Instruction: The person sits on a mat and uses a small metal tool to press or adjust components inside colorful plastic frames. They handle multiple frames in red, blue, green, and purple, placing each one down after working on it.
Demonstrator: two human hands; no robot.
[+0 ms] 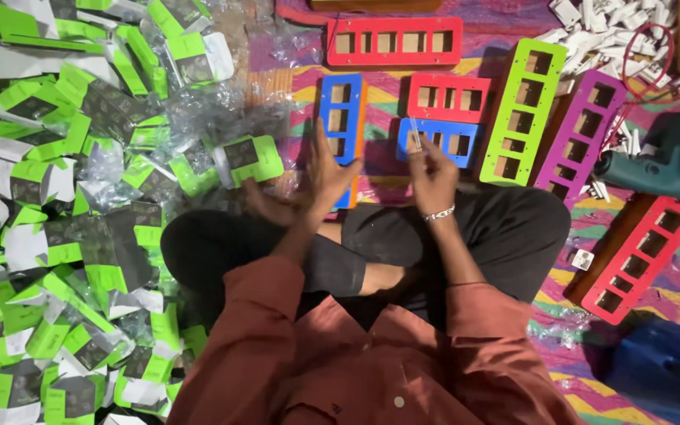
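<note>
A: What is seen at the far left?

B: A big heap of green, white and black packets (64, 197) is spread on the floor, many of them torn open, with crumpled clear wrap among them. How many are still sealed cannot be told.

A: And the left hand (320, 182)?

B: It is held open, the fingers spread apart, and nothing is gripped. It is raised just in front of the blue frame (341, 118), whose long axis runs away from the person, the three square openings stacked one above another.

A: The right hand (432, 169)?

B: Its fingers are closed together on a small thin object (417, 142), pale, pointing up and away from the body. What it is cannot be told. It is held over the small blue plate (439, 142), which is laid with its long axis left to right, touching the red plate (448, 97) above it.

A: How much seems done?

B: All frames show empty openings, so the fitting is judged to be hardly begun. Further right, the green frame (522, 112), the purple frame (582, 130), a teal drill (663, 161) and a red frame (635, 261) are laid on the striped mat (391, 83).
</note>
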